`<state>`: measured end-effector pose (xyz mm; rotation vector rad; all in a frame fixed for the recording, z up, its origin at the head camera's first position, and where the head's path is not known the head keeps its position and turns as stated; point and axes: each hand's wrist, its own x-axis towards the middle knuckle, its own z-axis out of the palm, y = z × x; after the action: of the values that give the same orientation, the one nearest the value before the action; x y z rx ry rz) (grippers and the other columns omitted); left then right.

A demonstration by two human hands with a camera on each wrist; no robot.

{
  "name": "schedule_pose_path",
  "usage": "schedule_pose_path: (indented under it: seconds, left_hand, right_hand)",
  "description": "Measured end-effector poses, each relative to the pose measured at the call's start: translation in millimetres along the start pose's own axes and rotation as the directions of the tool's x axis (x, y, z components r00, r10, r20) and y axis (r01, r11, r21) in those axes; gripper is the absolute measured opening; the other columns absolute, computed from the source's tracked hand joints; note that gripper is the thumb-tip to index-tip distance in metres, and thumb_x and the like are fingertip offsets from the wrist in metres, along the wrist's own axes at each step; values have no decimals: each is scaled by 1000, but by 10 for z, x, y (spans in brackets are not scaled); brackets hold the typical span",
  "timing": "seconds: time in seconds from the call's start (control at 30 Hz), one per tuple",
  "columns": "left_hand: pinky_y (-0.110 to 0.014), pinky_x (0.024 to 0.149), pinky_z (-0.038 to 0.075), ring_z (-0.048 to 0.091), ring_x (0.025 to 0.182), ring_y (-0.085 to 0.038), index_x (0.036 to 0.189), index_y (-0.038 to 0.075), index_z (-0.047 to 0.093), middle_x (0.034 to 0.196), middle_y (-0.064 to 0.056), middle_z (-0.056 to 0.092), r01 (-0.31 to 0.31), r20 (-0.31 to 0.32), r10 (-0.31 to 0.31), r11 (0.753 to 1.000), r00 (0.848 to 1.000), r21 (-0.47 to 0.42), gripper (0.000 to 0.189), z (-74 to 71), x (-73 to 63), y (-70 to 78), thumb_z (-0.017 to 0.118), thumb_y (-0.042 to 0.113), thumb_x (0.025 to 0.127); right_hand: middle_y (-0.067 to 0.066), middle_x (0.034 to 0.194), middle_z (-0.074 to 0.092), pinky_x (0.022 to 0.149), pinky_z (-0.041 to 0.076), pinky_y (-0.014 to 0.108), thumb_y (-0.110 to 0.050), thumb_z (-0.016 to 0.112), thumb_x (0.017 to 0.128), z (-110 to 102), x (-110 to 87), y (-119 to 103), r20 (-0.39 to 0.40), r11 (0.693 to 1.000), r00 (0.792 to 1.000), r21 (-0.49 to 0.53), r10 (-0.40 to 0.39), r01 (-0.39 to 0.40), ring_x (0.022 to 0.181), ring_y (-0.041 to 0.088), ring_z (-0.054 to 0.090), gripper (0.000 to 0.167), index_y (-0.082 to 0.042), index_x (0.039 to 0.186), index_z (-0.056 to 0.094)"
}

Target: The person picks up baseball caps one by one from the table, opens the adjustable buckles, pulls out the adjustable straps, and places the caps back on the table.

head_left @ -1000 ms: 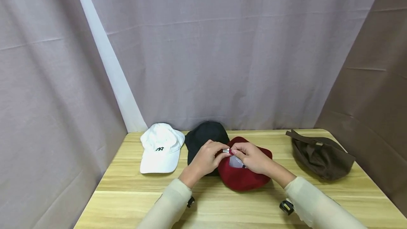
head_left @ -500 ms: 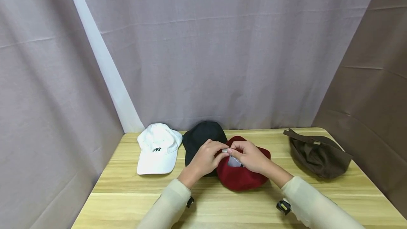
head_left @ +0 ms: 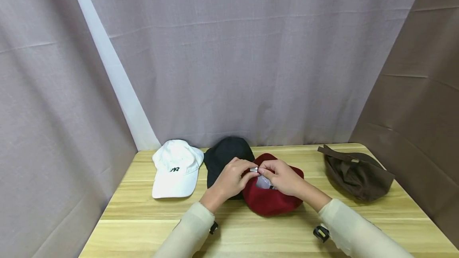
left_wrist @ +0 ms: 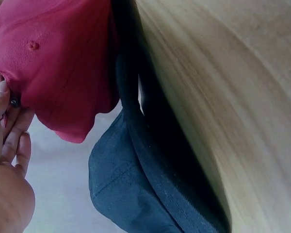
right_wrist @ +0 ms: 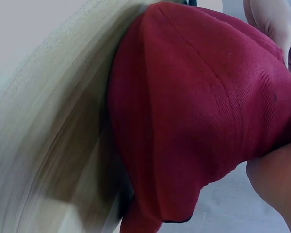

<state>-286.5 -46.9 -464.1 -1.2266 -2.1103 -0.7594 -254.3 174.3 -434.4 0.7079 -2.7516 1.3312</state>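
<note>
A red cap is held between both hands near the middle of the table, its opening and pale lining toward the head camera. My left hand pinches a strap end with a small silver buckle at the cap's edge. Opposite it, my right hand pinches the strap close to that buckle, fingertips nearly meeting the left ones. In the left wrist view, left fingers curl at the red cap's edge beside a small dark metal piece. The right wrist view shows mostly the cap's red panels.
Behind the left hand lies a black cap, partly hidden and close to the red one. A white cap with a dark emblem stands at the left. On the right lies a dark brown cap. Grey curtains border the wooden table.
The head view has shifted slightly, so everything appears a little farther left. Both hands stay at the red cap's strap, with only small fingertip motion about the buckle.
</note>
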Motion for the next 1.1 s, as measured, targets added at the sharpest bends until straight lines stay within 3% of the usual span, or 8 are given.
schedule_pose_path:
  seconds: [0.23,0.47,0.73,0.93,1.07,1.1]
  left_hand:
    - [-29,92,55,76,100,-13,114,11,80,108,-1,82,45,27,-44,999,999,-26,20,-12,-10,-6,79,22,98]
    - [-29,94,56,76,102,-14,116,11,80,110,-1,82,75,50,-72,996,996,-42,20,-10,-25,-20,77,23,99]
    - [-29,92,57,76,101,-16,116,9,80,110,-3,83,101,18,-99,989,995,-105,22,-32,-39,-44,79,22,98]
    - [-28,89,58,75,100,-17,114,10,80,109,-3,82,123,-3,-124,983,992,-133,22,-36,-86,-88,80,23,97]
    - [-31,94,57,74,106,-15,118,12,79,114,-1,81,177,49,-171,972,984,-152,28,-57,-109,-99,82,28,96]
    - [-32,97,57,74,109,-14,121,13,78,117,-1,81,196,72,-186,968,980,-158,31,-67,-116,-102,83,30,95]
  right_hand:
    - [-2,98,75,84,50,24,-12,61,107,-58,-21,47,15,998,998,-3,-57,57,91,7,62,19,-18,100,78]
    - [3,107,78,85,52,23,-9,60,107,-89,-51,37,42,999,998,15,-49,48,94,7,63,20,-17,108,79]
    - [2,122,78,98,53,27,-4,60,105,-114,-71,79,21,997,997,-23,-75,75,113,14,67,27,-20,116,79]
    - [5,120,79,98,54,23,-2,60,105,-115,-84,97,-17,997,997,20,-73,73,112,8,67,26,-15,116,80]
    - [10,119,78,92,55,20,-6,61,107,-120,-85,96,-62,994,997,91,-47,52,102,0,68,22,-10,120,77]
    - [11,113,78,85,55,19,-7,61,107,-125,-84,94,-71,993,997,111,-43,51,94,-1,67,21,-9,121,76]
